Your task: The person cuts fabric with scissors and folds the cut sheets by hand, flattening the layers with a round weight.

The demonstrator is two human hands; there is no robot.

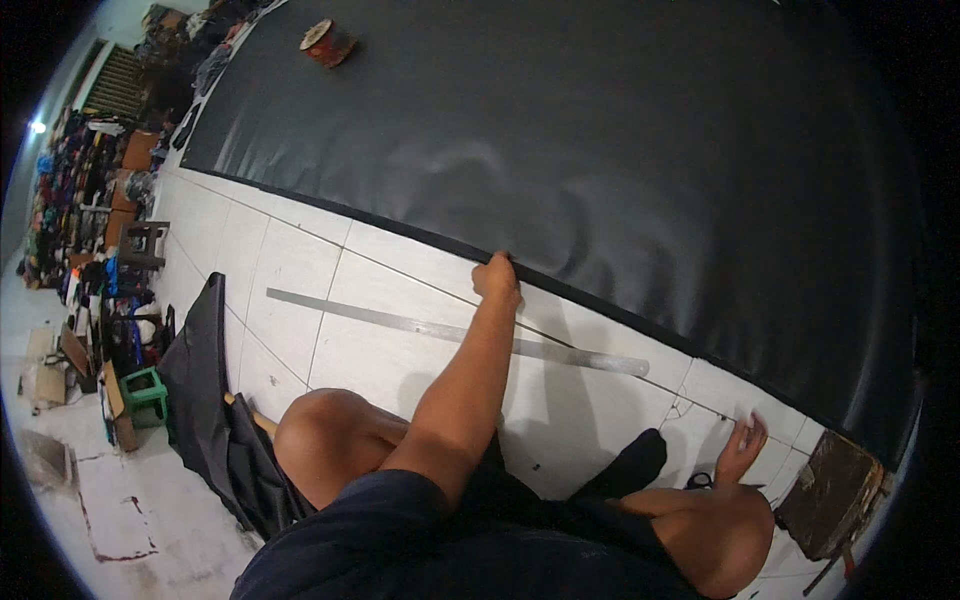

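While right hand (742,447) hovers, left hand (496,277) grips black sheet (600,130)

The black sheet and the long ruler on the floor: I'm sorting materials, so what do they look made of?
The black sheet looks like faux leather or vinyl: smooth, with soft glossy highlights and ripples; the left hand grips its edge. The long ruler looks like metal, steel or aluminium: thin, flat, grey and dully reflective.

Black sheet (620,150) is spread over white tile floor (300,260); its edge is gripped by left hand (497,280). Right hand (740,450) is pressed on tiles nr sheet's edge. Metal ruler (400,322) is laid beside sheet; tape roll (326,42) is seen on sheet, far end.
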